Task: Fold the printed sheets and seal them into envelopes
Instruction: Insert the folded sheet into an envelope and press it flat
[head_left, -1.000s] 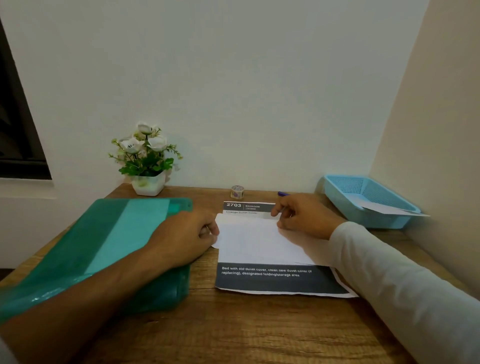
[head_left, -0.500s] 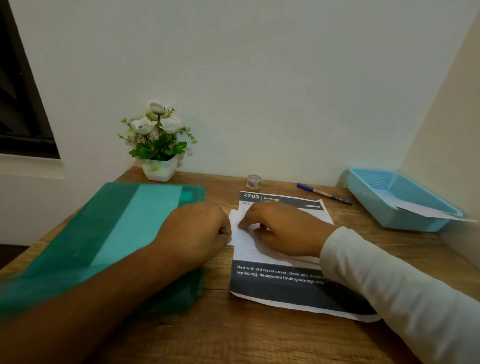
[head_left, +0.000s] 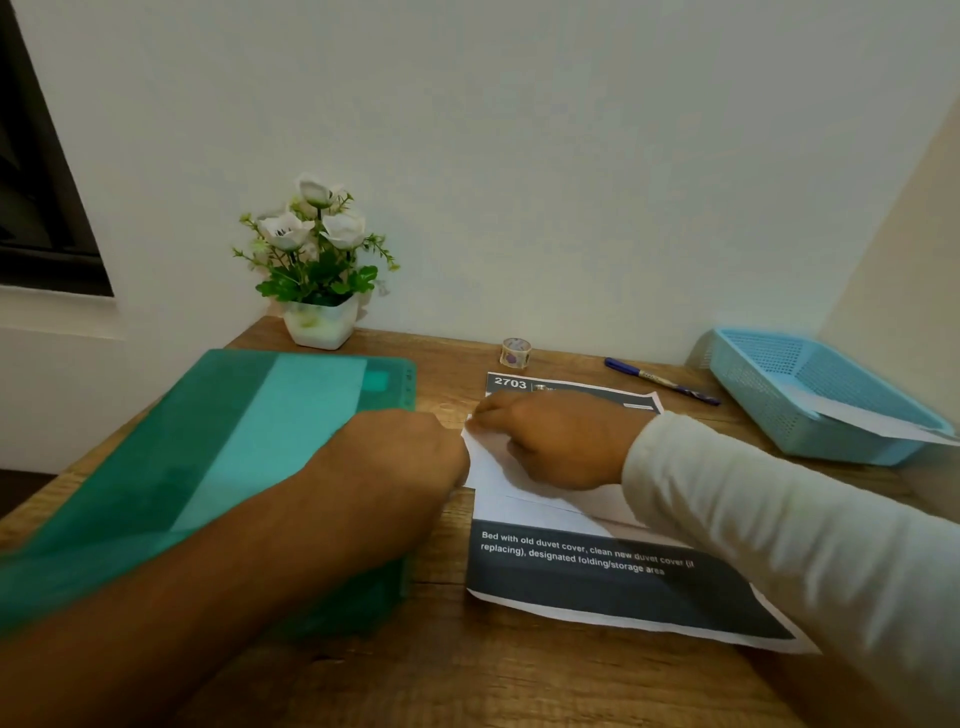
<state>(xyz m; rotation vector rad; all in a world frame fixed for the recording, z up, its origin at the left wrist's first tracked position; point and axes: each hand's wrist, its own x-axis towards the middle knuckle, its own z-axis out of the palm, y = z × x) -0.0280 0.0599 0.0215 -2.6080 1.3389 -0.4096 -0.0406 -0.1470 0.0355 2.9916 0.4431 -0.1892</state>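
sheet (head_left: 597, 566): flat on desk (head_left: 467, 675), white flap folded over its middle
left hand (head_left: 395, 457): curled, pinching flap's left edge
right hand (head_left: 566, 441): fingers bent, pressing flap (grip unclear)
folder (head_left: 208, 452): under left arm

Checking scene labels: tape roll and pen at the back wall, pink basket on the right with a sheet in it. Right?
Not quite: the head view shows the basket is light blue, not pink. The tape roll, pen and sheet in the basket are as stated.
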